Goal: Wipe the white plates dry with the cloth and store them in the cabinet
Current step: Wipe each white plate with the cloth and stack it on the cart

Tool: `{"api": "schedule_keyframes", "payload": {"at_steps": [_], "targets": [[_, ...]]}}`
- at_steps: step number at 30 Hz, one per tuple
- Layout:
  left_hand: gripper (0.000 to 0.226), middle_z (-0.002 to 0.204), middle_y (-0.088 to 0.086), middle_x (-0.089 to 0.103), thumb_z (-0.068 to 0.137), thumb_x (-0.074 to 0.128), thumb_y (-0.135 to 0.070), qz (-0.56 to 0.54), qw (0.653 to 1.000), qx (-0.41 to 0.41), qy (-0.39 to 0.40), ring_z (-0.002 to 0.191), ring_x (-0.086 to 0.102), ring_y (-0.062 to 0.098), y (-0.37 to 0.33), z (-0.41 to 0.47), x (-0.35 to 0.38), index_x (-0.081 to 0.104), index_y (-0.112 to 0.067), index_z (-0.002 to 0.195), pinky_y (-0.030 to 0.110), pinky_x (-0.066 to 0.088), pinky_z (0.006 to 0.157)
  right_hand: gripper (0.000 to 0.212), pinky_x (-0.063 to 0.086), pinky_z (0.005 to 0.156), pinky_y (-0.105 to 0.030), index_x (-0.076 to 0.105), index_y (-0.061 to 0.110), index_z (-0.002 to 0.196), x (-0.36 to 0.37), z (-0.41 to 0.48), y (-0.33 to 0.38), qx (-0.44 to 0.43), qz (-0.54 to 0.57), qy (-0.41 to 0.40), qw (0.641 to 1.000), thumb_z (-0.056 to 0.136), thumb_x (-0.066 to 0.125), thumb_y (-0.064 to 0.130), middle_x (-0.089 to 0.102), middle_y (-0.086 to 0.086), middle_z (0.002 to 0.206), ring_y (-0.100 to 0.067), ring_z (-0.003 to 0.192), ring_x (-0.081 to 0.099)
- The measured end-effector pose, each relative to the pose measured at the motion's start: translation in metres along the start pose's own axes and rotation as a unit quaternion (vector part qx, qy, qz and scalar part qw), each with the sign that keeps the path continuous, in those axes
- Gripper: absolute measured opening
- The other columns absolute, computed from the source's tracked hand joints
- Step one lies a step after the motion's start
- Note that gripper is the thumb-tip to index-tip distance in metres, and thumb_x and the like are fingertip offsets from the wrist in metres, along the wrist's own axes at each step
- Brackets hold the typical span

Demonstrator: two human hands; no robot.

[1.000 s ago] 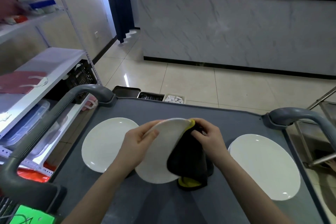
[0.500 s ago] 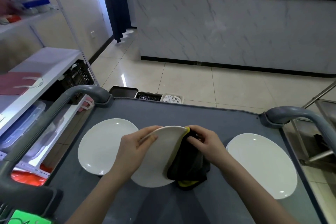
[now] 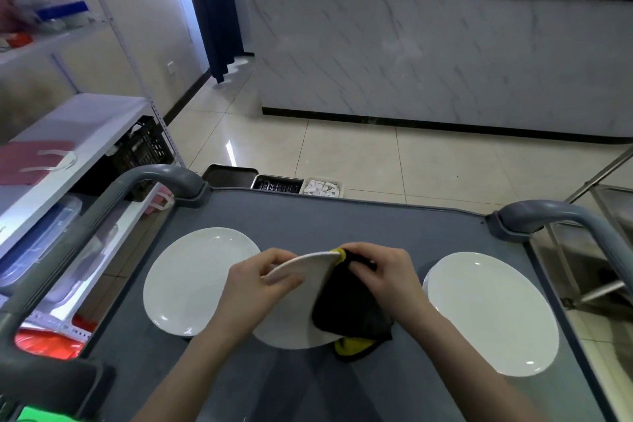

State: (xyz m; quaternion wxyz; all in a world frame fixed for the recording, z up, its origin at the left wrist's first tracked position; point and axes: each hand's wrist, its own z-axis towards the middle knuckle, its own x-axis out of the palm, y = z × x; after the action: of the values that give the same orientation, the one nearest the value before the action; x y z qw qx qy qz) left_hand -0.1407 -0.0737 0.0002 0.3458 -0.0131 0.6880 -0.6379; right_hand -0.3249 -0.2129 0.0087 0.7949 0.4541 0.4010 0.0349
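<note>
I hold a white plate tilted on edge above the middle of the grey cart top. My left hand grips its left rim, thumb on the near face. A black cloth with yellow trim wraps the plate's right edge, and my right hand pinches the cloth against the rim near the top. Flat on the cart lie two more white plates, one on the left and one on the right. No cabinet is in view.
Grey cart handles curve up at the left and right. A white shelf rack with boxes and a black crate stands close on the left. Trays lie on the tiled floor beyond the cart, with a marble counter farther off.
The plate has tipped further onto its edge, showing less of its face. My right hand with the cloth stays at the top right rim. The camera has shifted slightly.
</note>
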Motion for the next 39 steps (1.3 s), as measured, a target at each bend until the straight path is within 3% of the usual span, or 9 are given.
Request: {"api": "schedule_keyframes", "payload": {"at_steps": [6,11,16,20,23,26,31,37,39], "targets": [[0.021,0.096,0.000,0.074,0.091,0.067,-0.010,-0.143,0.986,-0.079,-0.008,0.087,0.070,0.017,0.020,-0.004,-0.010,0.068,-0.032,0.092,0.030,0.052,0.073,0.037,0.053,0.083,-0.024,0.070,0.036,0.091,-0.018,0.001,-0.011,0.097,0.133,-0.038,0.986,0.085,0.065,0.000,0.073,0.016,0.091,-0.007,0.091,0.068],[0.018,0.092,-0.014,0.072,0.092,0.067,-0.018,0.000,0.999,0.021,-0.038,0.086,0.066,0.008,0.011,0.004,-0.005,0.069,-0.035,0.096,0.023,0.050,0.073,0.025,0.051,0.082,-0.024,0.072,0.027,0.096,-0.017,0.009,-0.002,0.083,0.036,0.004,0.996,0.085,0.066,0.005,0.068,0.026,0.090,0.003,0.088,0.064],[0.018,0.088,-0.021,0.071,0.087,0.059,-0.046,0.180,0.976,0.118,-0.038,0.078,0.064,0.006,-0.015,0.009,0.011,0.073,-0.037,0.093,0.026,0.048,0.069,0.029,0.050,0.084,-0.033,0.069,0.030,0.105,0.005,0.008,0.018,-0.020,-0.118,0.066,0.991,0.082,0.061,0.015,0.071,0.015,0.105,-0.010,0.100,0.064],[0.019,0.087,-0.020,0.071,0.087,0.057,-0.043,0.149,0.981,0.102,-0.070,0.081,0.066,0.010,-0.009,0.005,0.006,0.073,-0.034,0.092,0.039,0.052,0.071,0.036,0.047,0.091,-0.017,0.070,0.032,0.111,0.005,-0.001,0.004,0.050,0.029,0.062,0.996,0.079,0.073,0.016,0.069,0.024,0.104,0.008,0.102,0.060],[0.014,0.087,-0.018,0.072,0.086,0.062,-0.035,0.127,0.983,0.112,-0.073,0.081,0.066,0.010,-0.010,0.002,0.007,0.074,-0.032,0.092,0.039,0.053,0.072,0.032,0.046,0.090,-0.020,0.068,0.037,0.110,0.006,-0.006,-0.003,0.065,0.024,0.099,0.993,0.084,0.070,0.019,0.067,0.025,0.103,0.004,0.102,0.059],[0.010,0.084,-0.018,0.072,0.085,0.066,-0.033,0.125,0.983,0.107,-0.080,0.079,0.066,0.009,-0.013,0.001,0.012,0.075,-0.031,0.089,0.036,0.052,0.071,0.031,0.050,0.085,-0.027,0.069,0.026,0.109,0.011,-0.007,0.000,0.036,-0.003,0.060,0.998,0.085,0.062,0.008,0.070,0.018,0.101,-0.002,0.096,0.063],[0.017,0.085,-0.021,0.071,0.080,0.078,-0.017,0.056,0.995,0.055,-0.057,0.085,0.065,0.001,-0.010,0.010,0.005,0.071,-0.032,0.087,0.012,0.045,0.071,0.032,0.051,0.080,-0.025,0.070,0.027,0.107,0.007,-0.004,0.006,0.004,-0.040,-0.002,0.999,0.084,0.062,0.006,0.071,0.018,0.099,-0.005,0.092,0.065],[0.013,0.085,-0.010,0.073,0.088,0.072,-0.018,-0.063,0.993,-0.068,-0.075,0.080,0.067,0.007,0.019,0.008,-0.009,0.070,-0.031,0.085,0.028,0.052,0.075,0.039,0.051,0.084,-0.023,0.070,0.033,0.102,-0.011,-0.005,-0.001,0.077,0.091,-0.047,0.992,0.086,0.062,-0.001,0.071,0.022,0.097,0.002,0.096,0.064],[0.015,0.086,-0.009,0.073,0.088,0.071,-0.018,-0.077,0.991,-0.063,-0.085,0.081,0.067,0.010,0.020,0.006,-0.008,0.071,-0.032,0.085,0.024,0.052,0.074,0.042,0.052,0.086,-0.027,0.068,0.036,0.100,-0.013,-0.005,-0.002,0.087,0.094,-0.040,0.991,0.086,0.061,-0.002,0.071,0.020,0.097,0.001,0.096,0.064]]}}
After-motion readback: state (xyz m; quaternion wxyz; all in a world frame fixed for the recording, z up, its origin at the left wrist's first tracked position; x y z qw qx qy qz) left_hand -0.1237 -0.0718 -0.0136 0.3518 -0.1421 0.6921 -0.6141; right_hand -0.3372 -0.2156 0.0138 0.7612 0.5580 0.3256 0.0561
